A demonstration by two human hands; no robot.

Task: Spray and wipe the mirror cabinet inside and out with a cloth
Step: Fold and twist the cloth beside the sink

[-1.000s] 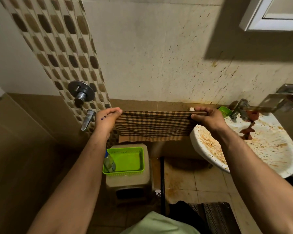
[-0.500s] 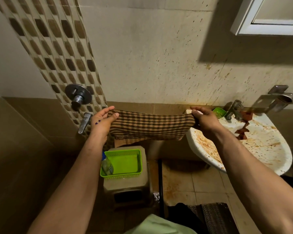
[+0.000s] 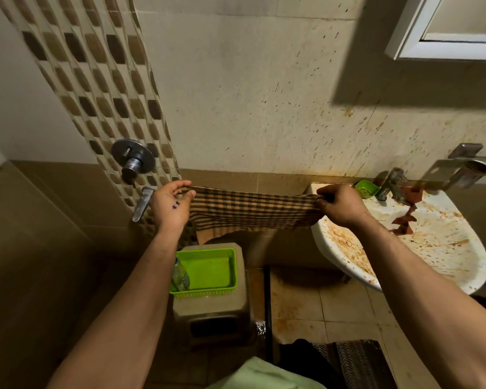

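Note:
A brown checked cloth [image 3: 253,210] is stretched level between both hands in front of the wall. My left hand [image 3: 172,204] holds its left end between thumb and fingers. My right hand [image 3: 340,203] pinches the bunched right end above the sink's left rim. The white mirror cabinet [image 3: 421,49] shows only its lower left corner at the top right, well above the hands. A clear spray bottle [image 3: 180,275] lies in the green basket [image 3: 222,284] below my left forearm.
A stained white sink [image 3: 446,265] with a metal tap [image 3: 389,183] and a small green dish [image 3: 365,188] sits at the right. The basket rests on a beige stool [image 3: 211,313]. A wall valve [image 3: 132,158] and lever [image 3: 142,203] are left of my left hand.
The cloth has gone from a flat spread sheet to a narrower, bunched band, with its right end gathered in my right hand. The view has tilted up, so the cabinet shows more.

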